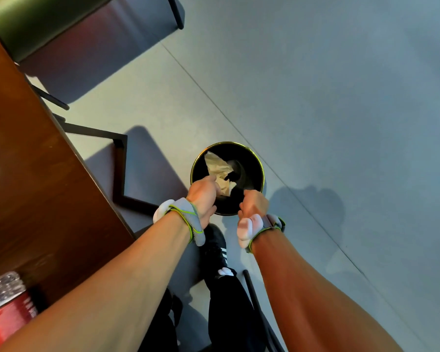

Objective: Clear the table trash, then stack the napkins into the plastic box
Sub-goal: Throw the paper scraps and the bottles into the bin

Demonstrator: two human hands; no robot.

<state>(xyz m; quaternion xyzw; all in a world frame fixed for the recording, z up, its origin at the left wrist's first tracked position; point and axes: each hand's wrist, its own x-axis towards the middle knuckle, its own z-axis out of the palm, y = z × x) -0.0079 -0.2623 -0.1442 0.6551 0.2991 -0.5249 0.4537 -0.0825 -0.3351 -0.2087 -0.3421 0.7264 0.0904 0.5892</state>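
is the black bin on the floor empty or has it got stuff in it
Not empty. The black bin stands upright and open-topped, with crumpled brownish paper inside; both hands hover over its near rim.

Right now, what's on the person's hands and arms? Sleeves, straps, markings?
No sleeves: both forearms are bare to the frame edge. The left hand and right hand are ungloved. Each wrist carries a grey fabric wrap edged with neon yellow-green piping, the left wrist wrap and the right wrist wrap, each with a rounded white pod attached. No cables or readable markings visible.
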